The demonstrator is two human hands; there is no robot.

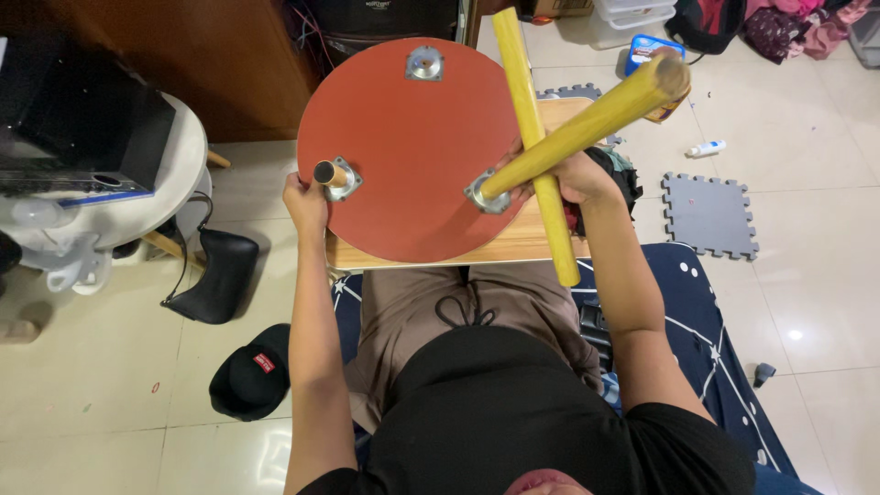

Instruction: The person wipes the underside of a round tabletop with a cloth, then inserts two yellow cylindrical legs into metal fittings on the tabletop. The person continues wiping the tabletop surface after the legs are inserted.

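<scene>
Left hand (304, 203) clamps rim of red disc (412, 147) lying on board (513, 240) over lap, steadying it. Right hand (573, 176) wrapped round yellow leg (587, 124) standing in metal socket (486, 194), turning grip. Spare leg (536, 147) lies across.

We have a single view, from a camera worn on the person's head, and it looks almost straight down over the chest and lap. It sits close above the round red tabletop (412, 137), which fills the upper middle of the picture, with tiled floor (807, 137) on either side. With no second view, nothing is shared.
</scene>
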